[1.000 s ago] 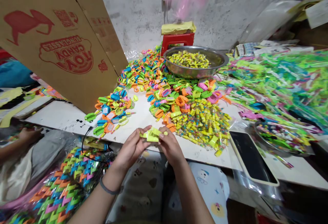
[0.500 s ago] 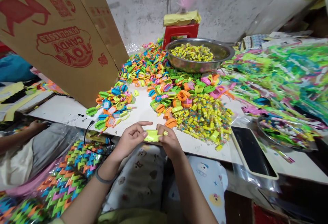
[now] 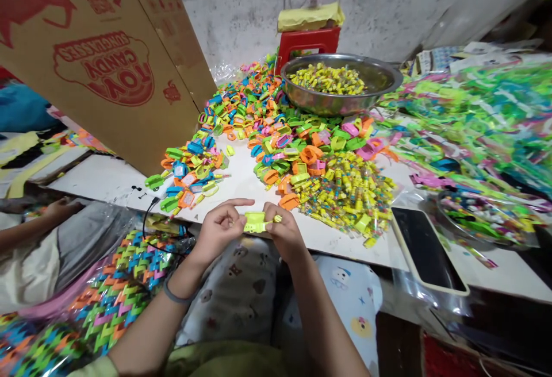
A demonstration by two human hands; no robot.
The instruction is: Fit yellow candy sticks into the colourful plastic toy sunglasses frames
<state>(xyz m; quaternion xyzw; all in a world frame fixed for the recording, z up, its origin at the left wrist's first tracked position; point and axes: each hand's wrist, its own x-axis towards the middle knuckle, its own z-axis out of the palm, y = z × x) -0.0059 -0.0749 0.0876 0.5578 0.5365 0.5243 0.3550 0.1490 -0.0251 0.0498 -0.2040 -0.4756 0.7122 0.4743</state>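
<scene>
My left hand (image 3: 219, 232) pinches one end of a yellow-green plastic toy case (image 3: 255, 222), its index finger stretched out above. The other end is held by my right hand (image 3: 284, 234), fingers curled and thumb on the case. A small yellow wrapped piece (image 3: 278, 218) sticks out of the right fingers; most of it is hidden. Both hands are at the table's front edge, above my lap. Just beyond them lie a heap of coloured plastic cases (image 3: 190, 179) and a pile of small yellow wrapped candy packets (image 3: 347, 199).
A large cardboard box (image 3: 107, 66) stands at left. Behind the piles, a steel bowl (image 3: 340, 101) holds yellow packets beside a red stool (image 3: 308, 41). To the right are a phone (image 3: 426, 250) and many coloured strips (image 3: 483, 118). Another person's hand (image 3: 62, 210) shows at far left.
The toy case has been turned a little, so its lower side with small knobs now shows. Both hands keep hold of it. The view has shifted slightly.
</scene>
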